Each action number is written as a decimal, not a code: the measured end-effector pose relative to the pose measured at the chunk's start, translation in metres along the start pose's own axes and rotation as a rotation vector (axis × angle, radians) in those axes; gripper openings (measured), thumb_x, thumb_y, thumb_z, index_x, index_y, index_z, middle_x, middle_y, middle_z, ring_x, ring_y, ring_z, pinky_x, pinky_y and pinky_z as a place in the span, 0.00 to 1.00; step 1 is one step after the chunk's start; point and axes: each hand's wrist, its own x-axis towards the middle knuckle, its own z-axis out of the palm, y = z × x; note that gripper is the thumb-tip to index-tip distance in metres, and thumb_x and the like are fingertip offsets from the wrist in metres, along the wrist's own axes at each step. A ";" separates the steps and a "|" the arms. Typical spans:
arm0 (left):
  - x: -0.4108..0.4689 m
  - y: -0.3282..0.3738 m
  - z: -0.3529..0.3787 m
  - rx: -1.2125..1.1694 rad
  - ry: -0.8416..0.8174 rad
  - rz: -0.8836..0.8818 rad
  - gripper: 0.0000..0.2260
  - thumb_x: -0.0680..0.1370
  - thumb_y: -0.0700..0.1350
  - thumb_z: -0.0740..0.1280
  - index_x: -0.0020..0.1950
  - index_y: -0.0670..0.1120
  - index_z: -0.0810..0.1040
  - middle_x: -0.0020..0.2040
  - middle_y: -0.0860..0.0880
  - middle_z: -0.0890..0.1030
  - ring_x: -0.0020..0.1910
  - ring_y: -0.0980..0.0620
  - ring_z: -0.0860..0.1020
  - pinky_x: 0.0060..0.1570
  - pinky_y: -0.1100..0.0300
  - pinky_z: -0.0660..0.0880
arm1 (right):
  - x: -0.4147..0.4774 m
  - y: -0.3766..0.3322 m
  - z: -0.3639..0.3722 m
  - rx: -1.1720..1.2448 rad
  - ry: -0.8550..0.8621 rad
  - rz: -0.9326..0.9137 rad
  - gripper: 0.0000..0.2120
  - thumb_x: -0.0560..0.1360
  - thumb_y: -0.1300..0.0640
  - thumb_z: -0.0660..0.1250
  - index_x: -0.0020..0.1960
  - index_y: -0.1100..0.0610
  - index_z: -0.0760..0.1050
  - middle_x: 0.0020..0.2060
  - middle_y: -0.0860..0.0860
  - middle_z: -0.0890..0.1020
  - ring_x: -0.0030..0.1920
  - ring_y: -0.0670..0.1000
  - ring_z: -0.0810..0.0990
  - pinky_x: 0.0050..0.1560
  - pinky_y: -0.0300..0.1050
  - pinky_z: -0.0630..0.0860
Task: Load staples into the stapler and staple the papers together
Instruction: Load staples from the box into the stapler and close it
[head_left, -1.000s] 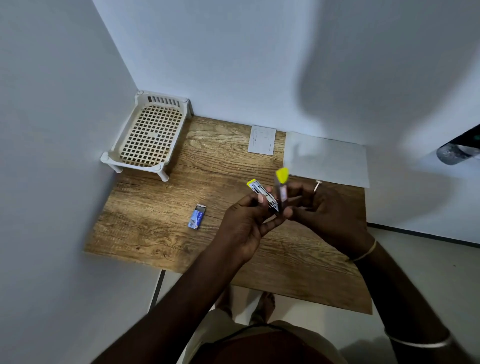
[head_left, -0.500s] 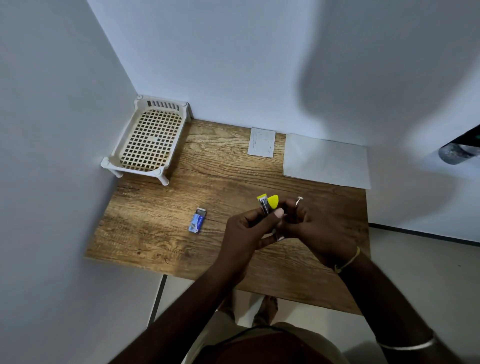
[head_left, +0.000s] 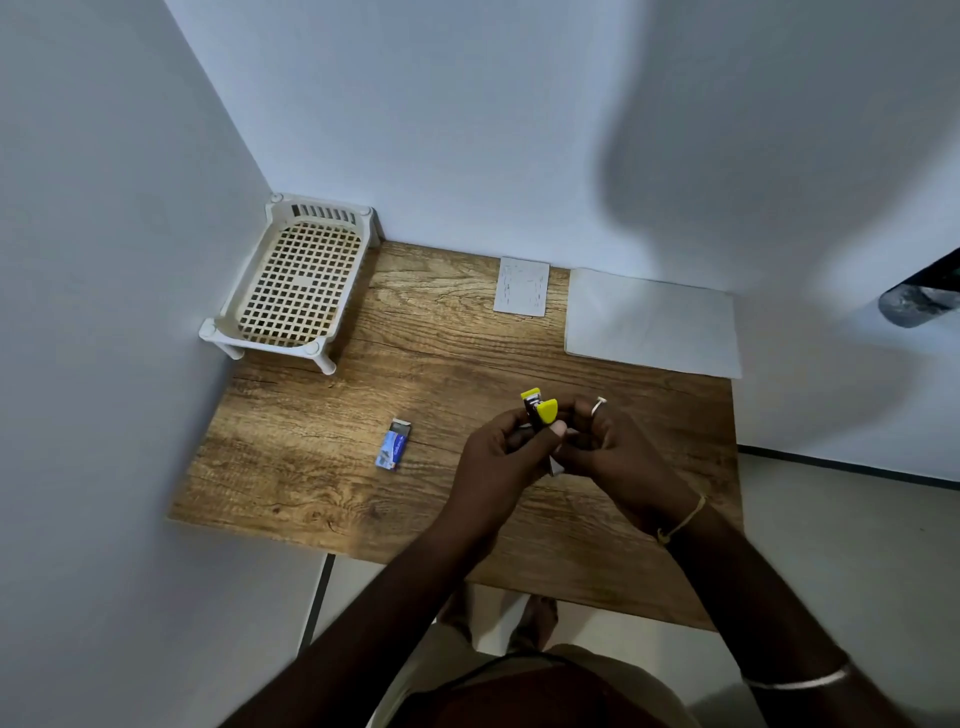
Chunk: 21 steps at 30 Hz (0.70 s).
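A small black stapler with yellow ends (head_left: 540, 410) is held upright above the wooden table (head_left: 457, 353), its two halves nearly folded together. My left hand (head_left: 506, 462) grips it from the left, thumb pressed near the yellow tip. My right hand (head_left: 618, 457) holds it from the right; the stapler's lower part is hidden between the fingers. A blue staple box (head_left: 393, 446), its end open, lies on the table to the left of my hands. White papers (head_left: 652, 322) lie flat at the table's back right.
A white lattice plastic tray (head_left: 298, 283) stands on short legs in the back left corner. A small white card (head_left: 522, 287) lies by the back wall. Walls close in at the left and back. The floor shows past the table's front and right edges.
The stapler's two halves, spread apart a second ago, have come together. Both hands have lowered slightly toward the table while still holding it.
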 end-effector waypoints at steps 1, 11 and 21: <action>0.001 -0.002 0.000 -0.008 0.014 -0.014 0.14 0.79 0.43 0.72 0.65 0.45 0.79 0.53 0.43 0.87 0.55 0.46 0.86 0.52 0.54 0.83 | 0.001 0.002 -0.002 0.011 -0.009 0.012 0.18 0.79 0.66 0.69 0.66 0.53 0.79 0.59 0.53 0.85 0.57 0.56 0.85 0.53 0.54 0.83; 0.019 -0.017 -0.014 0.194 0.072 -0.047 0.15 0.75 0.44 0.77 0.60 0.50 0.83 0.55 0.47 0.86 0.50 0.46 0.87 0.53 0.47 0.83 | 0.011 0.029 -0.005 -0.140 0.088 0.012 0.09 0.78 0.64 0.70 0.57 0.57 0.81 0.55 0.53 0.86 0.48 0.53 0.87 0.46 0.44 0.83; 0.039 -0.032 -0.030 0.164 0.040 -0.090 0.13 0.75 0.35 0.75 0.59 0.38 0.82 0.56 0.37 0.84 0.55 0.39 0.84 0.57 0.43 0.82 | 0.023 0.049 -0.013 -0.239 0.130 -0.003 0.22 0.66 0.51 0.77 0.58 0.50 0.77 0.49 0.51 0.85 0.50 0.52 0.86 0.52 0.60 0.83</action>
